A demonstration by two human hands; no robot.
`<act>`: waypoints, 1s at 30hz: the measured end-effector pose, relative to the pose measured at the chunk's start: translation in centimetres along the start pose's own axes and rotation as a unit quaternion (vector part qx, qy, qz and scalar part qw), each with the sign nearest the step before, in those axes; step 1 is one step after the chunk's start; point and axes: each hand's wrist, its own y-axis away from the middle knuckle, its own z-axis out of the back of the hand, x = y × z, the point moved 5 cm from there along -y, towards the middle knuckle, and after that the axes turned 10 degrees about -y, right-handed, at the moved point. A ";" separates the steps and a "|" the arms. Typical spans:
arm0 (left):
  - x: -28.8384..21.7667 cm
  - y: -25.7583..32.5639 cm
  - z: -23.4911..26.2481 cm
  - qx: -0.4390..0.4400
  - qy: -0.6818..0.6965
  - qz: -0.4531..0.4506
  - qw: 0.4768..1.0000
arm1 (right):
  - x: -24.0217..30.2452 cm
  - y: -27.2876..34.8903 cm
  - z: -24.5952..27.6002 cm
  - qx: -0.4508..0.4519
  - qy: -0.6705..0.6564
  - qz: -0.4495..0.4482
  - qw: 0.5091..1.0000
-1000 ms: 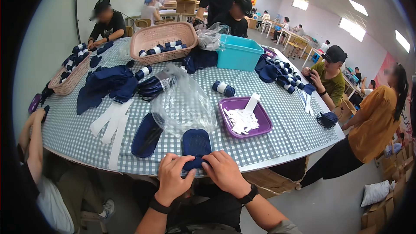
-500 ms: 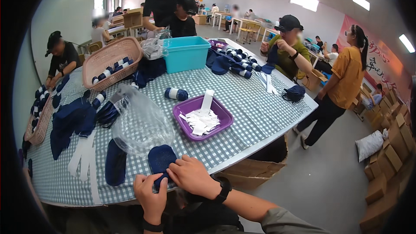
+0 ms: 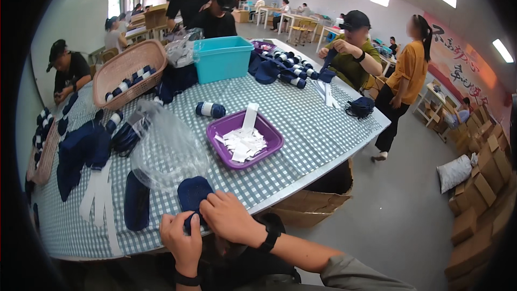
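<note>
At the table's near edge, a navy cloth piece (image 3: 195, 193) lies flat at its far end, with its near end rolled up. My left hand (image 3: 182, 240) pinches the rolled end between thumb and fingers. My right hand (image 3: 229, 216) grips the same roll from the right, its fingers curled over the cloth. Part of the roll is hidden under my fingers. Left of my hands lies another long navy cloth piece (image 3: 137, 200). Beyond them rests a clear plastic bag (image 3: 169, 148). A purple tray (image 3: 273, 153) holds white paper strips (image 3: 242, 143).
White bands (image 3: 96, 196) lie at the left beside navy cloth (image 3: 78, 156). A banded navy roll (image 3: 210, 110) sits behind the tray. Farther back stand a pink basket (image 3: 116, 70) and a turquoise bin (image 3: 223, 62). Co-workers surround the table; an open carton (image 3: 307, 207) stands below its right edge.
The whole view has shifted slightly. My hands stay on the cloth, and its rolled end looks much the same. The standing person in orange has turned and stepped away from the table.
</note>
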 end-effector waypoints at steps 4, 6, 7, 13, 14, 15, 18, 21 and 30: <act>0.9 0.0 0.0 0.004 0.001 0.019 1.000 | -0.2 -0.2 -0.9 0.043 0.017 0.007 0.999; 0.4 -0.1 -0.1 -0.010 -0.021 -0.022 0.999 | 0.1 -0.4 -0.1 0.029 0.022 0.029 0.999; -0.2 -0.4 0.2 -0.014 -0.011 -0.026 1.000 | 0.2 -0.3 0.3 0.020 0.025 0.026 0.999; 0.5 -0.2 0.6 -0.025 0.013 -0.004 1.000 | 0.4 -0.6 -0.1 0.040 0.041 0.032 0.998; 0.8 -0.1 0.5 -0.021 0.015 0.004 1.000 | 0.5 -0.7 -0.2 0.043 0.035 0.033 0.998; 1.0 -0.1 0.5 -0.026 0.015 0.009 1.000 | 0.6 -0.8 -0.1 0.046 0.032 0.029 0.998; 0.7 -0.2 0.5 -0.025 0.017 0.005 1.000 | 1.2 -0.4 1.0 0.006 -0.008 0.033 0.999; 0.5 -0.3 0.4 -0.033 0.020 -0.001 0.999 | 2.2 -0.1 2.2 0.028 -0.035 0.019 0.999; 0.7 0.0 0.4 -0.032 0.014 -0.007 0.999 | 1.8 -1.2 2.2 0.111 -0.020 0.012 0.994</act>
